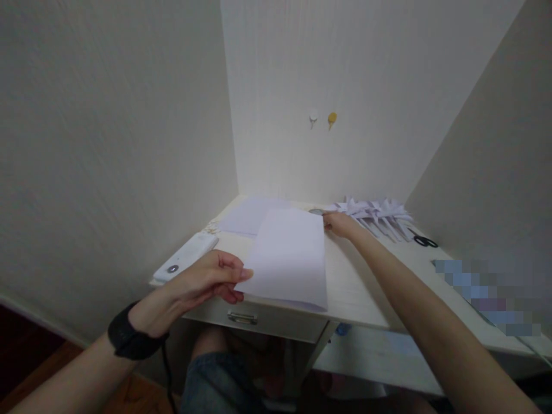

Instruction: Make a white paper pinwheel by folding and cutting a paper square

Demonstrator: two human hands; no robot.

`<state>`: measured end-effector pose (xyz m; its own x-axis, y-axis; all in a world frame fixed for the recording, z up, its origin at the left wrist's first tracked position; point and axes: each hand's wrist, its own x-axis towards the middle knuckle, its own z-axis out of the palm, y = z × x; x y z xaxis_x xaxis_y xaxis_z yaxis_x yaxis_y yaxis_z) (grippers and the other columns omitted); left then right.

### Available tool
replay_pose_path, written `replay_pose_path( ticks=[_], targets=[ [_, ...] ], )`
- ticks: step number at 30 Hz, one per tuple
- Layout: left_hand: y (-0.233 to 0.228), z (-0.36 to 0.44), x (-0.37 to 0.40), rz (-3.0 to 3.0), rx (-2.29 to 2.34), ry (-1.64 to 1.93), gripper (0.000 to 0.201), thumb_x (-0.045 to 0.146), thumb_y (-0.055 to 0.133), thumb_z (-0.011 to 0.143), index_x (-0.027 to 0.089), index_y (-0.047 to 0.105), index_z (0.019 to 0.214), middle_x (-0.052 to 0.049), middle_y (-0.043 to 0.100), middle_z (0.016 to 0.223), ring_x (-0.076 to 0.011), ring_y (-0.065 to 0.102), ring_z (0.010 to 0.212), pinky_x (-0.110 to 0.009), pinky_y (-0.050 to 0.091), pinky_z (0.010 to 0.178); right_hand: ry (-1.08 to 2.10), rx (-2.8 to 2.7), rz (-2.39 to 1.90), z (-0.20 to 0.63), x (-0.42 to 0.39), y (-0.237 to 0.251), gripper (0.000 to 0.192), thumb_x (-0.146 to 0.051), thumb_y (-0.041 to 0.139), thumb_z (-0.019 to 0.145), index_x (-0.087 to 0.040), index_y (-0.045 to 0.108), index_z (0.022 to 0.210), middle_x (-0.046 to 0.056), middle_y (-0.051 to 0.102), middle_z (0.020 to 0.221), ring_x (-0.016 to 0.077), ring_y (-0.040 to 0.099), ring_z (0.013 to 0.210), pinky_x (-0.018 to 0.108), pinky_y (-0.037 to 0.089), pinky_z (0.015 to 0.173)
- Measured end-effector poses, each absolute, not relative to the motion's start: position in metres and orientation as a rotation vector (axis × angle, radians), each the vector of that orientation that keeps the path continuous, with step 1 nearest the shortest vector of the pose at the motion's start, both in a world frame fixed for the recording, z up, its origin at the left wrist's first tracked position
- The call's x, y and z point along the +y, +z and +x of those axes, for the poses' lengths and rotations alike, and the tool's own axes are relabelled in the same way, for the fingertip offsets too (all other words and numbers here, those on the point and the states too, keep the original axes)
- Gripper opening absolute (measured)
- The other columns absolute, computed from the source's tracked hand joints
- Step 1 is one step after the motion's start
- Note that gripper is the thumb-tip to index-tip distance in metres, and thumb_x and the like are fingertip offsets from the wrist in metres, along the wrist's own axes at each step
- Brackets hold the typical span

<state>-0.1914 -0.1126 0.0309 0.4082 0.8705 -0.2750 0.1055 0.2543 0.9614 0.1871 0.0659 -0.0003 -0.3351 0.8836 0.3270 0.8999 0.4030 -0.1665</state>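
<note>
Left hand (207,282) pinches the near-left corner of one folded white sheet (288,259) on the desk (362,287); right hand (340,224) presses fingertips on its far-right corner. No writing readable. Beyond the right hand: a pile of folded paper planes (379,215), one pair of scissors (425,240).

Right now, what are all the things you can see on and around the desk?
folded sheet: one, white, desk's near edge, held at both ends
paper stack: one, white, flat behind the sheet
folded paper shapes: a pile, white, back right of desk
scissors: one, black, right of the pile
remote: one, white, left edge of desk
hooks: two, white and yellow, on the wall
desk: one, pale wood
drawer handle: one, metal, desk front
wristband: one, black, left wrist
left hand: pinches the sheet's near corner
right hand: on the sheet's far corner
</note>
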Motion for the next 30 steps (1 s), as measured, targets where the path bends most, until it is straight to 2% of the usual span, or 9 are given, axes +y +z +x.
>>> replay_pose_path(
  ticks=[4, 7, 9, 11, 13, 16, 19, 22, 30],
  targets=[
    [0.012, -0.169, -0.110, 1.197, 1.121, 0.677, 0.040, 0.044, 0.089, 0.051, 0.016, 0.062, 0.059, 0.001, 0.059, 0.053, -0.0140, 0.063, 0.049, -0.024, 0.053, 0.051, -0.124, -2.335, -1.763, 0.180, 0.078, 0.007, 0.016, -0.008, 0.064, 0.077, -0.015, 0.075, 0.087, 0.016, 0.075, 0.099, 0.0271, 0.069, 0.096, 0.033, 0.048, 0.086],
    [0.001, -0.154, -0.105, 1.152, 1.149, 0.674, 0.043, 0.044, 0.090, 0.050, 0.015, 0.061, 0.062, 0.001, 0.061, 0.056, -0.0161, 0.067, 0.055, -0.024, 0.054, 0.053, -0.179, -2.300, -1.863, 0.174, 0.071, 0.015, 0.027, -0.011, 0.062, 0.081, -0.012, 0.071, 0.107, 0.018, 0.071, 0.115, 0.0276, 0.066, 0.105, 0.034, 0.047, 0.091],
    [-0.004, -0.147, -0.103, 1.119, 1.156, 0.665, 0.044, 0.044, 0.090, 0.050, 0.015, 0.058, 0.060, 0.002, 0.059, 0.053, -0.0164, 0.067, 0.055, -0.024, 0.054, 0.054, -0.244, -2.225, -1.901, 0.165, 0.056, 0.017, 0.038, -0.011, 0.053, 0.087, -0.010, 0.061, 0.124, 0.022, 0.061, 0.131, 0.0288, 0.062, 0.114, 0.036, 0.045, 0.094],
    [-0.006, -0.141, -0.101, 1.095, 1.172, 0.644, 0.044, 0.043, 0.090, 0.049, 0.015, 0.057, 0.058, 0.003, 0.058, 0.050, -0.0166, 0.067, 0.054, -0.025, 0.054, 0.054, -0.298, -2.147, -1.917, 0.147, 0.033, 0.014, 0.040, -0.016, 0.040, 0.095, -0.008, 0.052, 0.133, 0.024, 0.055, 0.136, 0.0305, 0.056, 0.122, 0.039, 0.044, 0.096],
    [-0.006, -0.137, -0.100, 1.083, 1.188, 0.628, 0.043, 0.040, 0.090, 0.049, 0.015, 0.057, 0.057, 0.003, 0.058, 0.049, -0.0164, 0.066, 0.053, -0.026, 0.055, 0.056, -0.247, -2.125, -1.882, 0.124, 0.007, 0.006, 0.042, -0.028, 0.032, 0.100, -0.008, 0.053, 0.130, 0.023, 0.057, 0.135, 0.0304, 0.054, 0.124, 0.039, 0.045, 0.096],
    [-0.006, -0.131, -0.100, 1.060, 1.201, 0.608, 0.040, 0.035, 0.091, 0.049, 0.015, 0.056, 0.056, 0.003, 0.058, 0.049, -0.0162, 0.066, 0.053, -0.026, 0.056, 0.057, -0.038, -2.224, -1.825, 0.088, -0.024, -0.009, 0.058, -0.046, 0.023, 0.101, -0.005, 0.055, 0.127, 0.026, 0.058, 0.132, 0.0327, 0.052, 0.126, 0.041, 0.042, 0.100],
    [-0.006, -0.127, -0.102, 1.037, 1.204, 0.593, 0.038, 0.031, 0.090, 0.051, 0.015, 0.056, 0.057, 0.002, 0.060, 0.050, -0.0172, 0.068, 0.056, -0.027, 0.056, 0.059, 0.078, -2.274, -1.897, 0.066, -0.037, -0.023, 0.071, -0.052, 0.024, 0.099, 0.004, 0.049, 0.135, 0.032, 0.045, 0.145, 0.0385, 0.041, 0.136, 0.048, 0.031, 0.110],
    [-0.005, -0.125, -0.104, 1.018, 1.225, 0.599, 0.037, 0.028, 0.090, 0.051, 0.015, 0.056, 0.057, 0.001, 0.061, 0.051, -0.0170, 0.067, 0.056, -0.027, 0.056, 0.060, 0.101, -2.242, -1.966, 0.060, -0.036, -0.032, 0.080, -0.056, 0.022, 0.098, 0.008, 0.037, 0.144, 0.034, 0.032, 0.152, 0.0411, 0.030, 0.144, 0.050, 0.022, 0.115],
    [-0.003, -0.124, -0.108, 1.016, 1.257, 0.607, 0.027, 0.021, 0.086, 0.059, 0.013, 0.061, 0.058, -0.003, 0.066, 0.058, -0.0152, 0.067, 0.056, -0.026, 0.057, 0.063, 0.183, -2.220, -2.010, 0.070, -0.032, -0.039, 0.089, -0.064, 0.014, 0.097, 0.004, 0.024, 0.152, 0.029, 0.019, 0.159, 0.0379, 0.017, 0.149, 0.049, 0.012, 0.119]
  ],
)
